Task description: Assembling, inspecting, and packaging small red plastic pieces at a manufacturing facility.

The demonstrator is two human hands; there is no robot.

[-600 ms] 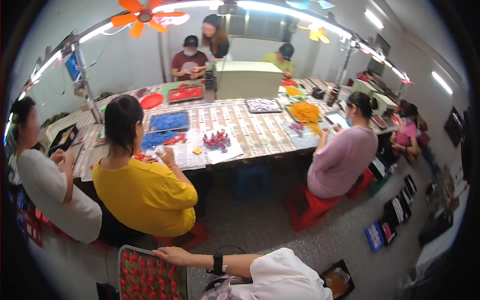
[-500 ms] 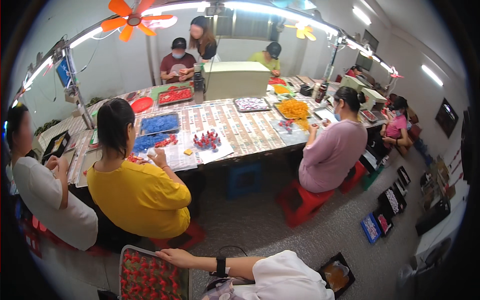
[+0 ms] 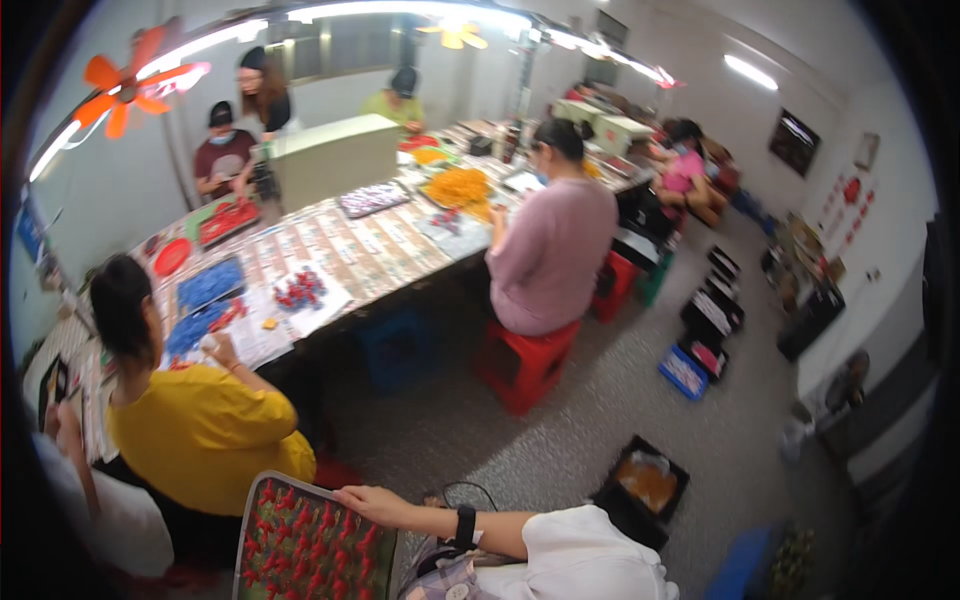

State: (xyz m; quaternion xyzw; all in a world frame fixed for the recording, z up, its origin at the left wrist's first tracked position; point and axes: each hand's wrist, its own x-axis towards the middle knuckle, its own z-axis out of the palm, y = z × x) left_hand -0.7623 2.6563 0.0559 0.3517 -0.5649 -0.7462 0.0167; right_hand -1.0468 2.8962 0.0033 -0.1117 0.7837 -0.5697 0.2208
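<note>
My right hand (image 3: 372, 503) grips the top right rim of a grey mesh tray (image 3: 252, 520) filled with rows of small red pieces (image 3: 310, 545), at the bottom edge of the view. A black watch (image 3: 465, 524) sits on that wrist, and the white sleeve (image 3: 585, 560) runs off to the lower right. My left hand is out of sight. The tray is just behind a seated person in a yellow top (image 3: 205, 435).
A long work table (image 3: 370, 255) carries blue, red and orange piles. Several people sit or stand around it, one in a mauve top (image 3: 555, 255) on a red stool (image 3: 525, 365). Black crates (image 3: 645, 485) and boxes (image 3: 705, 330) stand on the grey floor at the right.
The view has swung, so the table and the seated people now sit further left and look larger. My right hand stays on the tray's rim.
</note>
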